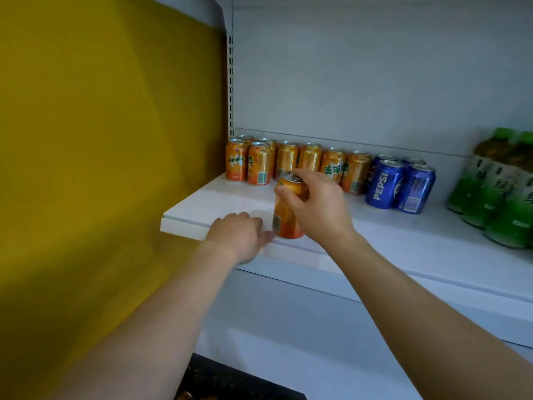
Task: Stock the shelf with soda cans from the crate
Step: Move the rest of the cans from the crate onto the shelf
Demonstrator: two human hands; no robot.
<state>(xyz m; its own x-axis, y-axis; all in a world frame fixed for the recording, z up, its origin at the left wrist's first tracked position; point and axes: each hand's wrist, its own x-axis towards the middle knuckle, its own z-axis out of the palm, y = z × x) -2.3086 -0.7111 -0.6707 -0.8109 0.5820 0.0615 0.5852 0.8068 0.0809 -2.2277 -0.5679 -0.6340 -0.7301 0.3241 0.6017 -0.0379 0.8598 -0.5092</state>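
Note:
My right hand (317, 206) grips the top of an orange soda can (284, 217) that stands near the front edge of the white shelf (403, 243). Fingers of my left hand (239, 235) rest on the shelf's front lip just left of that can, holding nothing. Behind, a row of orange Mirinda cans (259, 164) lines the back of the shelf, with several blue Pepsi cans (399, 184) to their right. At the bottom edge a dark crate (230, 382) shows only partly.
Green tea bottles (499, 192) stand at the shelf's right end. A yellow wall (101, 140) borders the shelf on the left, beside a slotted upright post (230, 82). A white back panel rises behind the cans.

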